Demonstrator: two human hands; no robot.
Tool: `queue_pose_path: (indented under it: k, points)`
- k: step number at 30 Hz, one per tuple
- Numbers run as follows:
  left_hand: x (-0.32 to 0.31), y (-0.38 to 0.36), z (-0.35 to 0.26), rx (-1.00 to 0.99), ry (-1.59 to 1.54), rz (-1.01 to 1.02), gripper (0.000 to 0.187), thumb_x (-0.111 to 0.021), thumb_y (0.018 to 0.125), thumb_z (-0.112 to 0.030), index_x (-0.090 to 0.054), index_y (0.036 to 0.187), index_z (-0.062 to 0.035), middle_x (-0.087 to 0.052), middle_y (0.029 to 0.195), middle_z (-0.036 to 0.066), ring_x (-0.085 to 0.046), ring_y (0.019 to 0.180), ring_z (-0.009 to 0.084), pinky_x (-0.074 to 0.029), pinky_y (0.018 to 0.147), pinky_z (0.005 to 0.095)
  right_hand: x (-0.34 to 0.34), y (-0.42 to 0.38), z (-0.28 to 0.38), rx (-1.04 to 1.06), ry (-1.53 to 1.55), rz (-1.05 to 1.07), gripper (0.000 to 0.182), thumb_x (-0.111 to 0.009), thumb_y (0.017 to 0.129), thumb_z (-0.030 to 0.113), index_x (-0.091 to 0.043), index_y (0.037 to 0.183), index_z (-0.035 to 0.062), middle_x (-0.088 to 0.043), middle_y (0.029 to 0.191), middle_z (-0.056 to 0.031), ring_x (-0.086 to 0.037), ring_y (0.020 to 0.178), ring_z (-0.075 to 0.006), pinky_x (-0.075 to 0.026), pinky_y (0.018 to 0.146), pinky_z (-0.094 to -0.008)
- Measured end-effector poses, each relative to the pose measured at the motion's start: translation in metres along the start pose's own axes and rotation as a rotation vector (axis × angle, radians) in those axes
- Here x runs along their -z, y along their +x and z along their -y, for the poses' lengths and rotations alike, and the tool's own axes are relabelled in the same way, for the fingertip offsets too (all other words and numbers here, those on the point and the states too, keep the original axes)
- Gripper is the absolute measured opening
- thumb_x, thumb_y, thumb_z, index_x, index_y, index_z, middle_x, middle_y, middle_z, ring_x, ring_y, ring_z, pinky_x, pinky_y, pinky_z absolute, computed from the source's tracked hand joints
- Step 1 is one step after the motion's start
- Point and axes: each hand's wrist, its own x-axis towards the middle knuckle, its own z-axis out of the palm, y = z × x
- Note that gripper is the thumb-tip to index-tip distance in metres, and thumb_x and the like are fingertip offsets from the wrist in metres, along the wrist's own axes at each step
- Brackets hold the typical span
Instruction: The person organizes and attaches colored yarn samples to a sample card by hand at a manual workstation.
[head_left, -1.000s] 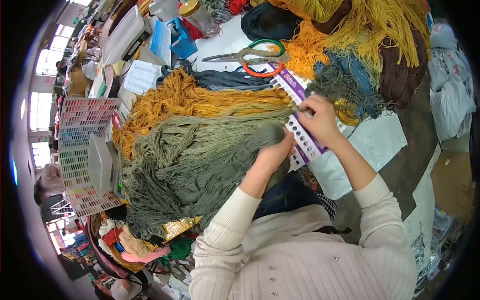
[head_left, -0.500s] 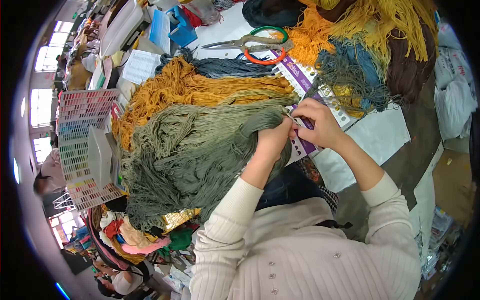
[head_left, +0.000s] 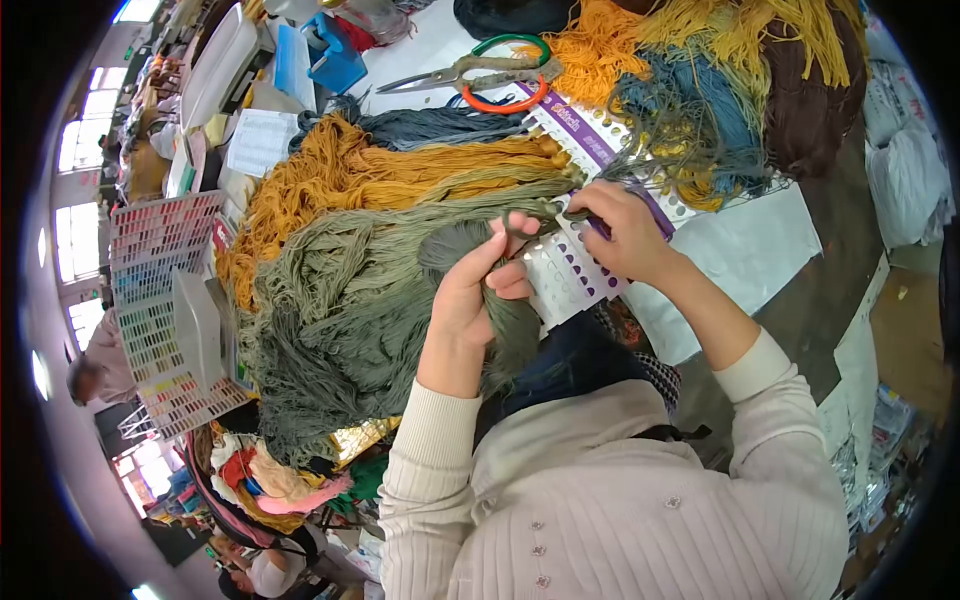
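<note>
Left hand: grip closed around grey-green yarn hank, beside perforated purple-and-white card. Right hand: fingers bent over card; grip closure cannot be told. Scissors lie on white surface beyond ochre yarn.

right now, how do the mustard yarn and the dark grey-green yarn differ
Colour: the mustard yarn is a warm golden brown; the dark grey-green yarn is cool and dull.
Handling: the mustard yarn lies with neither of the hands on it, while part of the dark grey-green yarn is in the left hand.
Position: the dark grey-green yarn is nearer the person's torso than the mustard yarn.
Shared: both are loose bundles of many strands.
</note>
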Motion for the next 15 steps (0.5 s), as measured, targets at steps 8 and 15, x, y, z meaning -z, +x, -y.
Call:
queue_pose_path:
  k: [8, 15]
  points:
    - [-0.007, 0.032, 0.028, -0.045, 0.827, -0.179, 0.025, -0.053, 0.077, -0.013, -0.046, 0.098, -0.0021, -0.054, 0.066, 0.006, -0.048, 0.047, 0.0103, -0.039, 0.044, 0.0207, -0.007, -0.002, -0.011, -0.049, 0.051, -0.089, 0.022, -0.052, 0.063, -0.001, -0.053, 0.085, 0.0007, -0.052, 0.082, -0.0112, -0.053, 0.075, -0.0245, -0.042, 0.068, -0.0288]
    - [0.056, -0.069, -0.066, -0.13, 0.432, -0.458, 0.02, -0.05, 0.081, -0.027, -0.046, 0.072, -0.0091, -0.046, 0.056, -0.001, -0.037, 0.04, 0.0051, -0.03, 0.039, 0.0159, -0.013, 0.0, 0.003, -0.076, -0.243, 0.0, 0.033, -0.062, 0.057, 0.022, -0.056, 0.085, 0.0053, -0.047, 0.084, -0.0088, -0.049, 0.078, -0.0241, -0.038, 0.069, -0.0345]
